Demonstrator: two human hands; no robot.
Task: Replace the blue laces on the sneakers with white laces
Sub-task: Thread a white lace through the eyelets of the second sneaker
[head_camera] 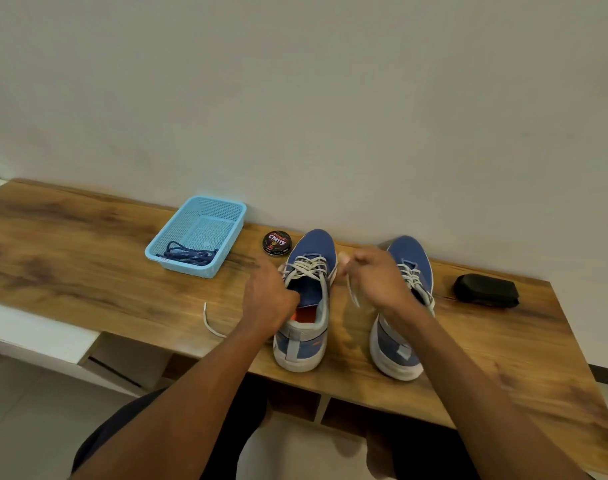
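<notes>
Two blue sneakers stand side by side on the wooden counter (88,237), toes twd the wall, heels twd the person. Left sneaker (307,306) has white laces (307,266) threaded thru the eyelets, tongue pulled up, orange insole showing inside. Right sneaker (404,306) also carries white laces (411,275), partly hidden behind the right wrist.

Left hand (269,299) sits at the left side of the left sneaker's opening, fingers curled in by the collar/tongue; it looks to grip the lace end there, but the pinch itself is hidden by the back of the hand. A loose white lace end (210,322) trails on the counter to the left of that hand and runs twd it.

Right hand (375,282) hovers between the two sneakers, fingers curled, pinching a white lace strand (353,292) that hangs down blurred below the fingertips. Which shoe that strand belongs to: can't tell for sure.

Blue laces (188,256) lie bundled in the near end of a light blue mesh basket (226,209), left of the sneakers, well apart from both hands. A round tin of shoe polish (277,243) sits between basket and left sneaker's toe, near the wall. A black brush-like item (486,291) lies on the counter right of the right sneaker; details too dark to tell.
</notes>
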